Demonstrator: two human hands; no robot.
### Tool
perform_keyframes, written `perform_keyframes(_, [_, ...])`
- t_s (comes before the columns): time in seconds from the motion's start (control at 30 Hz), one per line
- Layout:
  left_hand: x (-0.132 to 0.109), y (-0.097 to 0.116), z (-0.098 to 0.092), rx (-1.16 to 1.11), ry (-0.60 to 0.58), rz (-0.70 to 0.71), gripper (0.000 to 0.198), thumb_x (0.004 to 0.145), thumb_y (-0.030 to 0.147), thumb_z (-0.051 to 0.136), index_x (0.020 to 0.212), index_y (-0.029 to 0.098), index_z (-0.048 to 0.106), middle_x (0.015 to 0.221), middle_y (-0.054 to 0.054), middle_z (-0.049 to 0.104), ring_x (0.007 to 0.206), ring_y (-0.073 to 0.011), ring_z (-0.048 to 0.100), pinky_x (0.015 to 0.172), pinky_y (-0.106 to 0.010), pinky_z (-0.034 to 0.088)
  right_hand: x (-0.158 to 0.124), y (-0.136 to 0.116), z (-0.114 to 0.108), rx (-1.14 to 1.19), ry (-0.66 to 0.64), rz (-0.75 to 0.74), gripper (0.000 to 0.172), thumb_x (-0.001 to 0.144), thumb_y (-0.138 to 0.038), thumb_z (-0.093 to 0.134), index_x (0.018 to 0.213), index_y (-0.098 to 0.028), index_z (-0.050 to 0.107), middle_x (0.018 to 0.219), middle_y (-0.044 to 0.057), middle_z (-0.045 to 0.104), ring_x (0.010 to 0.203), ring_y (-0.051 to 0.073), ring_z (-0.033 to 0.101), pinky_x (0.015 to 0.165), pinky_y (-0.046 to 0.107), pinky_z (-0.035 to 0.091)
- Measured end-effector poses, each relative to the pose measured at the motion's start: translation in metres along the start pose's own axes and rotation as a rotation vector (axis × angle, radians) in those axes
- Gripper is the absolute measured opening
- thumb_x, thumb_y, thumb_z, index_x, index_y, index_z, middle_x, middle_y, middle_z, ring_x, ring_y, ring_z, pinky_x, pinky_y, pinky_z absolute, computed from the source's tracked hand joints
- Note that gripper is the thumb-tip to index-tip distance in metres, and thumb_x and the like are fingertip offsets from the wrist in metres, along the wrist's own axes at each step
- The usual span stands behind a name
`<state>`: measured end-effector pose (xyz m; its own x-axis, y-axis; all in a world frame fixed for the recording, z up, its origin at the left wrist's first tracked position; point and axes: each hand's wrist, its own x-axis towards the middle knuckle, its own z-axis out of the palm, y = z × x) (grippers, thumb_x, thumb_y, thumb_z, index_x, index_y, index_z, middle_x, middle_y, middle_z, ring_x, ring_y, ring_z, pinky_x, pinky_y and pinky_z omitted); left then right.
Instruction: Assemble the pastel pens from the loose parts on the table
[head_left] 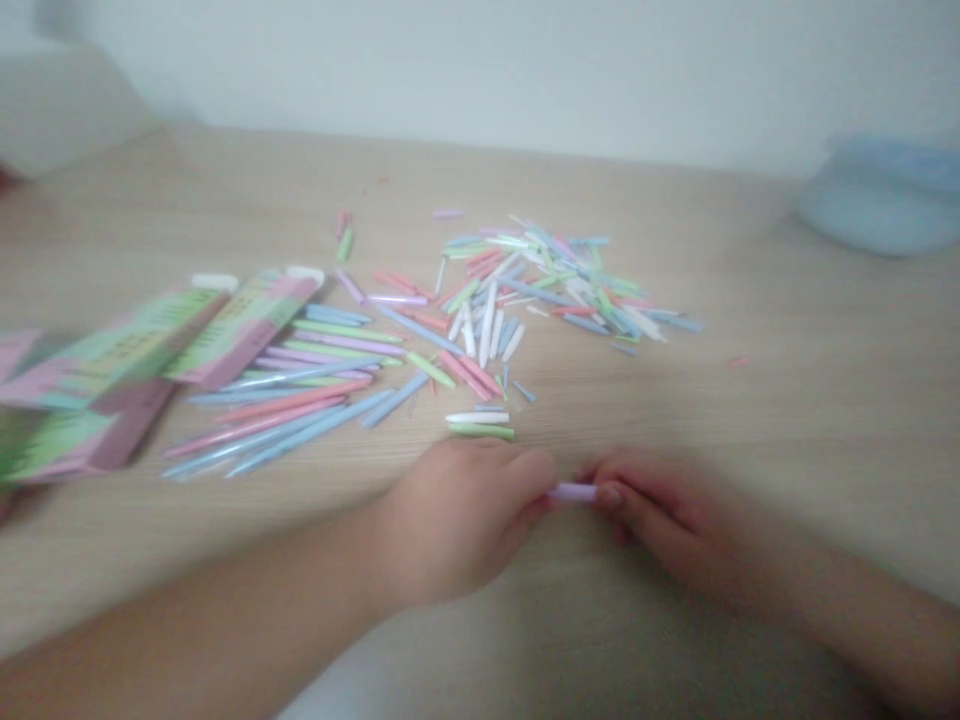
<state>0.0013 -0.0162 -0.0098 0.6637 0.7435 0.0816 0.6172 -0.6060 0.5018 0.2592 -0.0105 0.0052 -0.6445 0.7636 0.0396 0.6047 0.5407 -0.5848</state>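
My left hand (465, 515) and my right hand (660, 505) meet low in the middle of the wooden table (787, 400). Both pinch the ends of one short lilac pen part (573, 492) held between their fingertips. Just beyond my left hand lie a white cap (477, 417) and a green cap (481, 431). Long pastel pen barrels (285, 410) lie in a loose bunch to the left. A scattered heap of small pastel caps and pieces (540, 285) spreads across the table's centre. The picture is blurred.
Several flat pink-and-green cardboard boxes (127, 370) are stacked at the left edge. A pale blue bundle (885, 195) sits at the far right by the white wall. A grey shape (67, 110) stands at the far left corner.
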Motion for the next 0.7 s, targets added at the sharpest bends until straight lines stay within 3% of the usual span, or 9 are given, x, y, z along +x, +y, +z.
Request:
perform_keyframes(0.1, [0.0, 0.0, 0.0, -0.017, 0.024, -0.021, 0.007, 0.1, 0.024, 0.055, 0.1, 0.024, 0.062, 0.09, 0.0, 0.07, 0.087, -0.0212, 0.068, 0.072, -0.033, 0.044, -0.001, 0.003, -0.003, -0.02, -0.048, 0.034, 0.024, 0.106, -0.034, 0.051, 0.093, -0.025, 0.068, 0.077, 0.0, 0.072, 0.068, 0.018, 0.068, 0.059, 0.029, 0.053])
perform_keyframes(0.2, [0.001, -0.002, -0.001, -0.039, 0.017, -0.02, 0.005, 0.099, 0.025, 0.056, 0.098, 0.024, 0.061, 0.089, 0.0, 0.069, 0.084, -0.0204, 0.068, 0.07, -0.033, 0.043, -0.002, 0.008, -0.003, -0.288, 0.008, -0.183, 0.015, 0.103, -0.031, 0.057, 0.108, -0.023, 0.068, 0.093, 0.005, 0.076, 0.083, 0.023, 0.071, 0.069, 0.035, 0.055])
perform_keyframes(0.3, [0.002, -0.002, -0.001, -0.025, -0.008, -0.001, 0.004, 0.098, 0.022, 0.057, 0.096, 0.024, 0.059, 0.087, 0.001, 0.068, 0.084, -0.0203, 0.067, 0.07, -0.032, 0.043, -0.001, 0.008, 0.001, -0.443, 0.065, -0.331, 0.019, 0.104, -0.024, 0.05, 0.102, -0.021, 0.069, 0.093, 0.008, 0.077, 0.084, 0.024, 0.071, 0.074, 0.038, 0.056])
perform_keyframes(0.5, [0.0, 0.002, 0.001, 0.003, -0.014, -0.02, 0.009, 0.099, 0.021, 0.055, 0.095, 0.021, 0.063, 0.088, -0.003, 0.069, 0.087, -0.0233, 0.068, 0.074, -0.034, 0.046, 0.005, -0.001, 0.003, -0.306, 0.085, -0.223, 0.021, 0.104, -0.023, 0.05, 0.103, -0.02, 0.071, 0.1, 0.009, 0.079, 0.105, 0.026, 0.071, 0.089, 0.04, 0.058])
perform_keyframes(0.6, [0.0, -0.001, -0.001, -0.26, 0.073, -0.029, 0.013, 0.099, 0.025, 0.058, 0.106, 0.021, 0.069, 0.097, -0.005, 0.072, 0.092, -0.0218, 0.067, 0.079, -0.034, 0.05, 0.006, 0.006, 0.0, -0.227, 0.049, -0.14, 0.018, 0.103, -0.026, 0.053, 0.104, -0.023, 0.071, 0.102, 0.007, 0.078, 0.116, 0.028, 0.067, 0.095, 0.044, 0.055])
perform_keyframes(0.7, [0.005, -0.01, -0.007, -0.865, 0.235, -0.167, 0.028, 0.099, 0.039, 0.056, 0.112, 0.017, 0.069, 0.104, -0.009, 0.076, 0.078, -0.0172, 0.067, 0.071, -0.03, 0.053, 0.008, 0.018, -0.001, -0.098, 0.09, -0.015, 0.023, 0.105, -0.032, 0.05, 0.094, -0.024, 0.069, 0.103, 0.006, 0.077, 0.109, 0.026, 0.069, 0.089, 0.04, 0.055])
